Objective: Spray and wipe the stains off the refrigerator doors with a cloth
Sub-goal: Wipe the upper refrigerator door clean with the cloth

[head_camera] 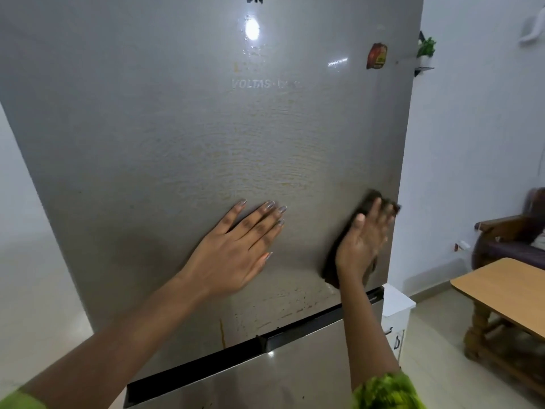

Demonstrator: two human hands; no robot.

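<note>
A: Item one, the task's surface?

B: A tall grey brushed-metal refrigerator upper door is recorded, filling most of the view. Raised brand lettering is seen high on it, and a red fridge magnet near its right edge. A black recessed strip is set between it and the grey lower door.

A: Stains?

B: A yellowish-brown vertical drip is noted just above the strip, with dark scuffed smears beside it. Faint yellowish streaking is spread across the middle of the upper door.

A: The hands?

B: The left hand is laid flat on the upper door, fingers straight and slightly fanned; nothing is held. The right hand is blurred, its fingers extended, and is pressed against a dark brown cloth.

A: Position of the cloth?

B: It is held flat to the upper door near the right edge, low down, well right of the left hand.

A: Sundries?

B: Green patterned sleeves are seen at the forearms. A light wooden table is listed at the right, apart from the refrigerator.
</note>
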